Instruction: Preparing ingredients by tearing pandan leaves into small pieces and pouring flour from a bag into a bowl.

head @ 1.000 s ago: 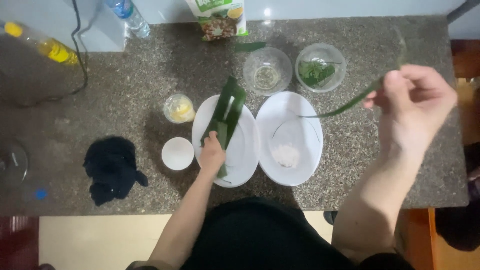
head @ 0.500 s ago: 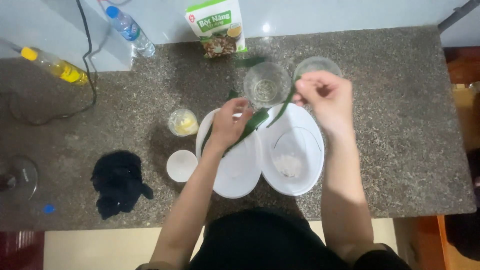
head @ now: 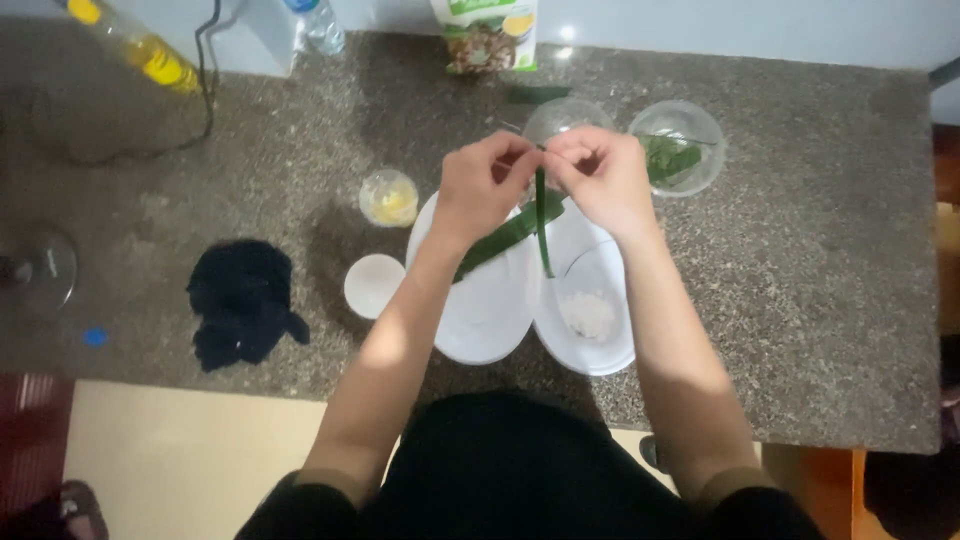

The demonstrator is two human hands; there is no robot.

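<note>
Long green leaf point(head: 510, 235) slanting over white plates, thin strip point(head: 543, 225) hanging — pinched at top.

Speckled dark granite counter point(head: 800, 250), pale wall point(head: 750, 30) behind, cream floor point(head: 180, 450) below

Both hands, left point(head: 487, 185) and right point(head: 603, 178), have met, pinching the leaf strip point(head: 541, 222).

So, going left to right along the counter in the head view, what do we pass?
Black cloth → small white bowl → left white plate → right white plate → glass bowl of greens.
</note>
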